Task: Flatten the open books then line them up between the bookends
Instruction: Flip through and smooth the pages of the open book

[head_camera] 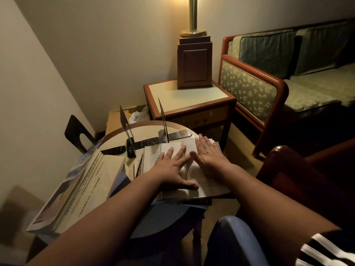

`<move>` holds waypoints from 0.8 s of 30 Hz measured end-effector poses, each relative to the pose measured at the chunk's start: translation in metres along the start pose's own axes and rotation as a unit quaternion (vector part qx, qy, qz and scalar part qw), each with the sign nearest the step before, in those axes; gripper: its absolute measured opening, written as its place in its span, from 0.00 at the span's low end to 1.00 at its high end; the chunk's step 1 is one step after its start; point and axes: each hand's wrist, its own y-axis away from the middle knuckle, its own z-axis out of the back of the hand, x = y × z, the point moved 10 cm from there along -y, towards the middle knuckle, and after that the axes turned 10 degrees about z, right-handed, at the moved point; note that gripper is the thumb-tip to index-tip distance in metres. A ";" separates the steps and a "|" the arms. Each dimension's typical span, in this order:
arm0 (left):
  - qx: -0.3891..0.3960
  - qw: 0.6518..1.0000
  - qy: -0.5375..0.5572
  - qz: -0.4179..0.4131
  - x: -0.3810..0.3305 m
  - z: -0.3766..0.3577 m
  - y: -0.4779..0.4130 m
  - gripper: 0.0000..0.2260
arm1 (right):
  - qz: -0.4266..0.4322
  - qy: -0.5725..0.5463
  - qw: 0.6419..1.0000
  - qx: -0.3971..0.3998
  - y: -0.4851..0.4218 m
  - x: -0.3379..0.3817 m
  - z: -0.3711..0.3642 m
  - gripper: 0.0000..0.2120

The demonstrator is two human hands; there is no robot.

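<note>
While both hands press flat, fingers [180, 150] splayed and gripping nothing, the open book [194, 171] lies on the bench [148, 129], spine running away from the person; the bookends [163, 120] stand just beyond.

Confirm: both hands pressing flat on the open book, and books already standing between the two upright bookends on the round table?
Not quite. The head view shows the left hand and right hand flat on the open book, but no books stand between the bookends on the round table; that gap is bare. The other books lie at the left.
</note>
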 end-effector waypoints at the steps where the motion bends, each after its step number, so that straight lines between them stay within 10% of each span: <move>1: 0.000 1.000 0.004 0.000 0.001 -0.001 0.000 0.51 | -0.002 0.002 1.000 -0.002 -0.004 0.000 0.001 0.45; 24: -0.020 0.996 0.078 -0.023 0.027 -0.005 0.027 0.53 | 0.045 0.027 0.996 0.070 0.039 0.045 -0.016 0.42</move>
